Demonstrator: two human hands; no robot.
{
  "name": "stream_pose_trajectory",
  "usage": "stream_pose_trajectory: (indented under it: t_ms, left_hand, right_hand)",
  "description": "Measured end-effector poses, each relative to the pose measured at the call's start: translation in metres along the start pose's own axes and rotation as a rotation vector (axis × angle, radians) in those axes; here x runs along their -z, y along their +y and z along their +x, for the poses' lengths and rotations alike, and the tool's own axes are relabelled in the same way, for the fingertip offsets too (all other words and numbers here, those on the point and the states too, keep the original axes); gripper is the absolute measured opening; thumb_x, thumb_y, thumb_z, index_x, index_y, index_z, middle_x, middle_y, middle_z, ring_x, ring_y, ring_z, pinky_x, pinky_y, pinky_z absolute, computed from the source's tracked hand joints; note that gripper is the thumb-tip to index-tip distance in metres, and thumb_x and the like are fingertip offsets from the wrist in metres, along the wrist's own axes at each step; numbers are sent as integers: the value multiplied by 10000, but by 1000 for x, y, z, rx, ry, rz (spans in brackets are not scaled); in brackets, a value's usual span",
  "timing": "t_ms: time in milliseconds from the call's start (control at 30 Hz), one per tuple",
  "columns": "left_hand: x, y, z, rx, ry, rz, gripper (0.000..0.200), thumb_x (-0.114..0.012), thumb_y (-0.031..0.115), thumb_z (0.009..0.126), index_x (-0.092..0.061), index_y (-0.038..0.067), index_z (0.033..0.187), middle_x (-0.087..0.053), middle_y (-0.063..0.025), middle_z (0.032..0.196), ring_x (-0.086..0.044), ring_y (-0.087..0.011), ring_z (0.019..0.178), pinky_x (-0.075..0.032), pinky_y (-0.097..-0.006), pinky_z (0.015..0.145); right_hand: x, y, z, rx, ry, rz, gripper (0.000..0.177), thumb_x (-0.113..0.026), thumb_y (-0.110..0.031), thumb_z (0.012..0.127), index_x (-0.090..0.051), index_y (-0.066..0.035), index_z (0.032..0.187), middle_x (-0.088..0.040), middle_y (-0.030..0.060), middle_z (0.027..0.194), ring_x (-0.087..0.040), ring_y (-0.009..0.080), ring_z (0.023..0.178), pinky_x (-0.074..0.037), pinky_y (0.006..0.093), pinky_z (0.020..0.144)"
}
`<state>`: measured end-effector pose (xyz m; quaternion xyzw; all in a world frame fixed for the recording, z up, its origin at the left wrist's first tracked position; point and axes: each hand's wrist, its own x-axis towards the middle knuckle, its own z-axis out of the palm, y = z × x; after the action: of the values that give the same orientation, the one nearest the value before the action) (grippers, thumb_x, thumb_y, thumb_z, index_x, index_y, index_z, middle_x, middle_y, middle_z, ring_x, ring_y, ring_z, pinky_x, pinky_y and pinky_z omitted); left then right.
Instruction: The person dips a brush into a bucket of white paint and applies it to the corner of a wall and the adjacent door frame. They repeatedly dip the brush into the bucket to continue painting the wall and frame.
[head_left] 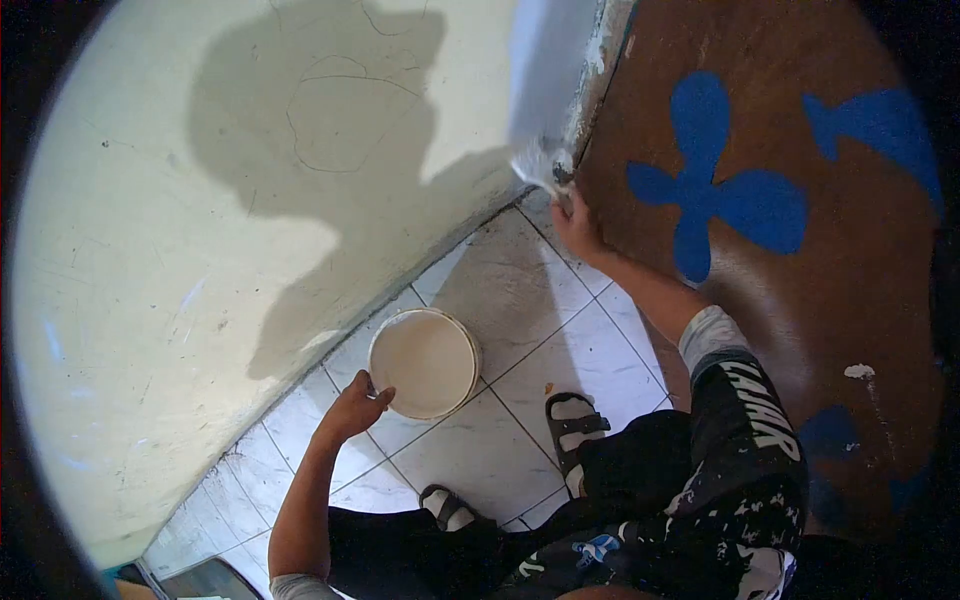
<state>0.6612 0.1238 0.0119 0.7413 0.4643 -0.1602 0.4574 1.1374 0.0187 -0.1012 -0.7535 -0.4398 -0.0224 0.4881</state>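
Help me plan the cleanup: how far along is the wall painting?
It looks early. Done: a white strip beside the brown surface. In hand: the right hand holds the brush near the strip's lower end; the left hand grips the bucket of pale paint. Apparently left: most of the cream wall, where scribbled lines show.

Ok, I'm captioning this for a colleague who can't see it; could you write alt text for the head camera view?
A person's right hand holds a white-coated brush near the cream wall at a corner, while the left hand grips a bucket of pale paint on the tiled floor. Blue shapes decorate the brown surface at right.
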Motion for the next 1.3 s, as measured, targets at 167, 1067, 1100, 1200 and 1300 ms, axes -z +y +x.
stream_pose_trajectory:
  t_ms: [167,1067,1100,1200,1300]
  left_hand:
    - [-1,-7,3,-10,15,35,470,-602,351,904,-505,-80,1065,-669,-233,912,-667,-305,898,-492,-384,823]
    - [5,1,-7,-21,-14,28,548,-615,370,890,-497,-98,1149,-613,-290,1105,-613,-373,1048,-477,-401,899]
    - [6,6,-10,-3,-17,37,548,-614,370,890,-497,-97,1151,-614,-291,1105,-612,-377,1049,-476,-404,899]
    - [4,4,-12,0,-10,45,553,-611,371,890,-494,-99,1157,-614,-293,1106,-611,-383,1052,-475,-410,899]
    - [3,-4,-8,-10,-13,53,567,-606,376,892,-483,-106,1166,-610,-299,1113,-608,-390,1061,-472,-415,904]
  right_hand:
    - [11,0,-25,-218,-328,-117,417,-620,-193,854,-507,39,1181,-639,281,876,-637,433,805,-504,475,689]
    - [43,-71,86,-186,-348,-223,460,-629,-161,813,-553,62,1209,-644,261,1027,-635,375,949,-497,429,834]
    - [52,-79,90,-149,-346,-273,469,-636,-165,810,-550,78,1200,-636,275,1049,-629,381,980,-492,430,854]
    - [71,-103,97,-192,-569,-376,487,-648,-175,808,-538,104,1192,-622,299,1069,-616,392,1017,-484,423,877]
    - [54,-86,98,-235,-565,-350,468,-658,-187,808,-552,100,1162,-623,296,1064,-619,383,1006,-489,418,863]
